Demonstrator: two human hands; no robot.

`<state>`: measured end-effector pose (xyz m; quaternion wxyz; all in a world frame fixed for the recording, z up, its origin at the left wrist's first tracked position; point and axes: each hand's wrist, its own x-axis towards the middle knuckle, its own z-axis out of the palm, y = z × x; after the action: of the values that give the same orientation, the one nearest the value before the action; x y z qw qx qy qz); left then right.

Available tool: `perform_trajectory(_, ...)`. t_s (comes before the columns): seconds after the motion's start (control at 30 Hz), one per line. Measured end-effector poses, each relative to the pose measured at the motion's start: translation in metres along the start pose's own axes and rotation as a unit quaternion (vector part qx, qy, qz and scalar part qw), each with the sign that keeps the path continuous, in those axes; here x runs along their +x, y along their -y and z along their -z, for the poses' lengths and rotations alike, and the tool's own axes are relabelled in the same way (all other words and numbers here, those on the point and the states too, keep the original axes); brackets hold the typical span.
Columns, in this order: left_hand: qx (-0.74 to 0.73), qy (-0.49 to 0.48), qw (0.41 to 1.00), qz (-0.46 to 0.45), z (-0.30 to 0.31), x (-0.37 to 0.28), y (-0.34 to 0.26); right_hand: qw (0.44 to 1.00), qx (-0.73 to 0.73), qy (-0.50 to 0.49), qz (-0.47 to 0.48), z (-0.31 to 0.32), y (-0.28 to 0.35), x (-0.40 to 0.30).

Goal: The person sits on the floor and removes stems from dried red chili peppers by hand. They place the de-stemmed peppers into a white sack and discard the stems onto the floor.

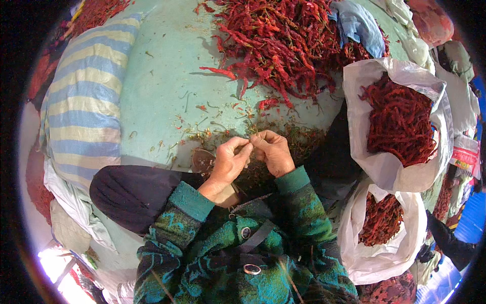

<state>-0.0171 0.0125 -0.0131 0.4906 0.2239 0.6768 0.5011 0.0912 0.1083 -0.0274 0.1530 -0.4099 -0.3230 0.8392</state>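
Observation:
My left hand (229, 159) and my right hand (274, 152) meet in front of my body, thumbs and fingertips pinched close together. Something very small may be between the fingertips; it is too small to name. Beneath and around them lies a litter of chili stems, seeds and red bits (205, 133) on the pale green cloth (159, 91). Beyond my hands rises a large heap of dried red chilies (281, 45), with one chili (218, 71) sticking out at its left edge.
At right stand two open white sacks of dried chilies, one large (404, 180) and one smaller (379, 271). A blue cloth (357, 26) lies on the heap's right side. A full striped sack (89, 102) is at left. My dark-clothed knee (133, 197) rests beside it.

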Motion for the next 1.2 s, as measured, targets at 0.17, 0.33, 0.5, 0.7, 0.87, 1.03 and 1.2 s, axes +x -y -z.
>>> perform_trajectory(0.17,0.015,0.016,0.999,0.033,0.000,-0.001,0.005,0.994,-0.063,-0.071,0.057,-0.006,-0.016,-0.004)
perform_trajectory(0.33,0.118,0.030,0.989,-0.080,0.002,0.004,0.022,0.936,-0.257,-0.153,0.186,-0.002,-0.036,0.002)
perform_trajectory(0.5,0.046,0.093,0.994,0.038,0.000,0.000,0.006,0.990,-0.093,-0.089,0.060,0.006,-0.023,-0.006)
perform_trajectory(0.7,-0.064,0.106,0.992,-0.020,0.002,0.000,0.004,0.984,-0.163,-0.011,0.067,0.036,-0.009,0.000)
perform_trajectory(0.87,-0.211,0.070,0.972,0.073,0.009,0.004,0.003,0.659,-0.689,-0.228,0.198,0.056,0.018,0.043)
perform_trajectory(1.03,-0.154,0.089,0.983,0.050,0.006,0.008,-0.002,0.600,-0.723,-0.288,0.183,0.075,0.031,0.084)
perform_trajectory(1.2,-0.250,-0.013,0.956,0.150,0.007,0.008,-0.002,0.772,-0.601,-0.155,0.136,0.061,0.016,0.057)
